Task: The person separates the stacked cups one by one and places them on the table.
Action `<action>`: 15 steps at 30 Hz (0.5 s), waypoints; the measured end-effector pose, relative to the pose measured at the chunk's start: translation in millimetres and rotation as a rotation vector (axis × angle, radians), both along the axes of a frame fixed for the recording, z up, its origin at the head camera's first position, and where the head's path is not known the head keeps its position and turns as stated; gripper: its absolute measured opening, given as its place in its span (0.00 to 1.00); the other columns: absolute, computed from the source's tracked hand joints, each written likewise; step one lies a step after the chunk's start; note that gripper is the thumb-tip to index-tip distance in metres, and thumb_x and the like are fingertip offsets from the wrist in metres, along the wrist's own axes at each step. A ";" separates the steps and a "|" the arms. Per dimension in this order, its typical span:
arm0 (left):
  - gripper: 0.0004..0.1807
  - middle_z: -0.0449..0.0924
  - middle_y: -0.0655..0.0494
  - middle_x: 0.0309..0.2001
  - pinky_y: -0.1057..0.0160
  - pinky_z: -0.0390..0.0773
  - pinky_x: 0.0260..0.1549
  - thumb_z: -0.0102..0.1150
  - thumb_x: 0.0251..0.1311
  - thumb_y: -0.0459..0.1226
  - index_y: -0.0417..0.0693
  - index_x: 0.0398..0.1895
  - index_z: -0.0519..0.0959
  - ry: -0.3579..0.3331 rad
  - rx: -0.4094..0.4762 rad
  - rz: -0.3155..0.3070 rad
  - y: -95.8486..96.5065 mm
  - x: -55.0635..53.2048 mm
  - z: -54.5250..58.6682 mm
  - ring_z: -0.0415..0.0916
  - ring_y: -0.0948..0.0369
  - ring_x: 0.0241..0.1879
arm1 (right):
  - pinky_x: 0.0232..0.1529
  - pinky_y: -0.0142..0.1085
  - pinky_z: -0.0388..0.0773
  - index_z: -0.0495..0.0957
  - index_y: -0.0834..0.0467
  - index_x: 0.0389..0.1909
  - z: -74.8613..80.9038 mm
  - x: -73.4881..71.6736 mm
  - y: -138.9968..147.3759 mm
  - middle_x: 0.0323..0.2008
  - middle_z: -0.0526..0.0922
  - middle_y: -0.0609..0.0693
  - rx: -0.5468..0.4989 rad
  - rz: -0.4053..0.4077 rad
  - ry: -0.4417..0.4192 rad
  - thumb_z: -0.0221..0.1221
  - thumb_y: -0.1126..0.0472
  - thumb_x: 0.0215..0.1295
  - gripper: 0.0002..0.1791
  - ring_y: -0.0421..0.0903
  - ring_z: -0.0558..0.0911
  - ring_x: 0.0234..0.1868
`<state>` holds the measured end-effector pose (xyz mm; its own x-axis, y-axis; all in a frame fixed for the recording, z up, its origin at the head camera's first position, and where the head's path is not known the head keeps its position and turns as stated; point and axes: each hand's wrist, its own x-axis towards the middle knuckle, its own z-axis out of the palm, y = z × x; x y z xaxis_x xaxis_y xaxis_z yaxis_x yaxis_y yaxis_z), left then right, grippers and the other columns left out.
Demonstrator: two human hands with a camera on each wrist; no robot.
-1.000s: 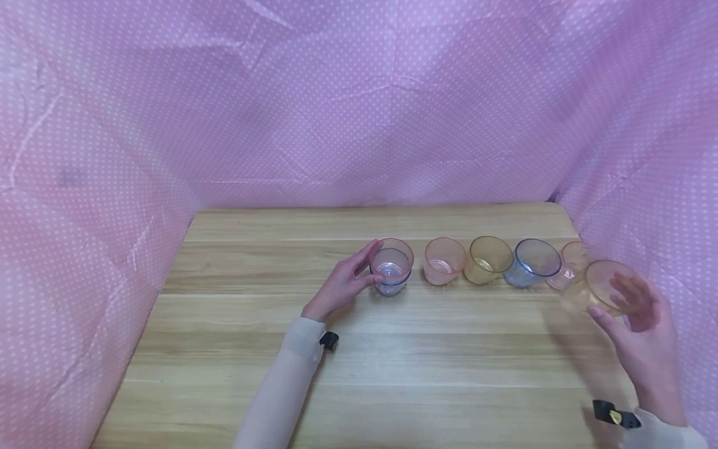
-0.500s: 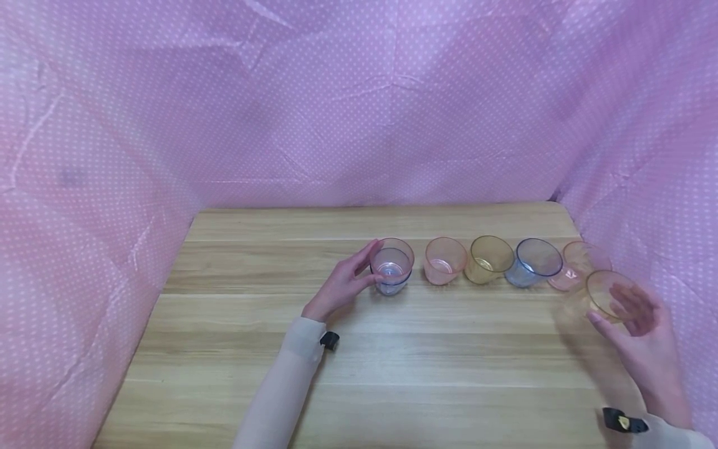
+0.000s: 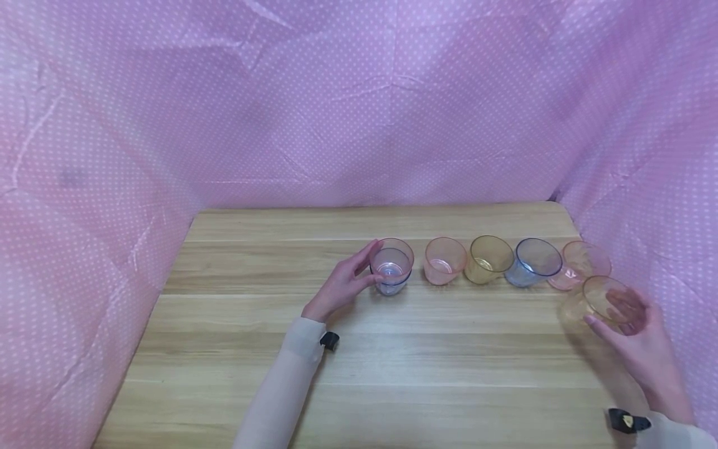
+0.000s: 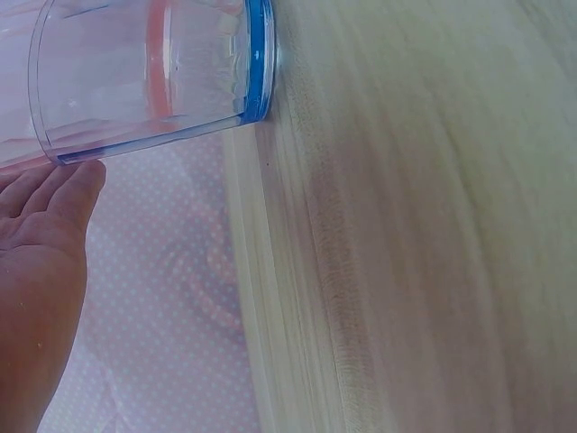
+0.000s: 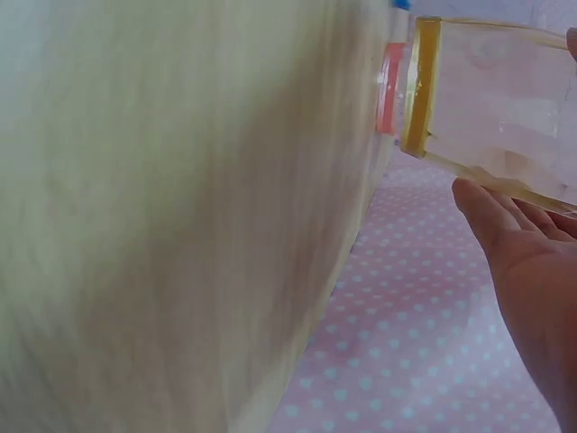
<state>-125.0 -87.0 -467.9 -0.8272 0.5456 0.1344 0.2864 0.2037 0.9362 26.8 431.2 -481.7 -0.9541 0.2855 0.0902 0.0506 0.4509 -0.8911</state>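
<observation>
My left hand grips a clear pink cup nested in a blue cup, thumb in front and fingers behind. In the left wrist view the blue cup's thick base stands on the table, with the pink base showing inside it. At the far right, my right hand holds a clear yellow cup between thumb and fingers. The right wrist view shows this cup's yellow base raised off the table. Just behind it stands a pink cup, partly overlapped in the head view.
Along the back of the wooden table, another pink cup, a second yellow cup and another blue cup stand upright in a row. Pink dotted cloth hangs behind and at both sides.
My right hand has come slightly down and toward me with the yellow cup, uncovering more of the pink cup behind it. My left hand and the nested cups stay in place.
</observation>
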 end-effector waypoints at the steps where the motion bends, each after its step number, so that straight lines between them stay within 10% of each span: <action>1: 0.43 0.60 0.51 0.79 0.64 0.63 0.74 0.64 0.68 0.32 0.36 0.81 0.54 -0.001 -0.003 0.001 0.0 0.0 0.1 0.58 0.55 0.77 | 0.58 0.13 0.66 0.55 0.48 0.78 -1.4 0.0 0.4 0.61 0.71 0.29 -0.009 -0.002 0.006 0.66 0.78 0.63 0.48 0.24 0.72 0.56; 15: 0.43 0.60 0.55 0.79 0.64 0.62 0.74 0.65 0.68 0.34 0.40 0.82 0.54 -0.006 -0.007 0.011 -0.2 0.7 -1.7 0.59 0.55 0.77 | 0.54 0.11 0.68 0.56 0.44 0.71 -13.3 -0.1 9.7 0.59 0.73 0.32 -0.119 0.034 0.061 0.64 0.83 0.60 0.47 0.23 0.74 0.56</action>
<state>-124.4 -87.2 -469.5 -0.8342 0.5370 0.1257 0.2787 0.2138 0.9363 26.6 440.9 -495.0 -0.9573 0.2651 0.1157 -0.0186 0.3428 -0.9392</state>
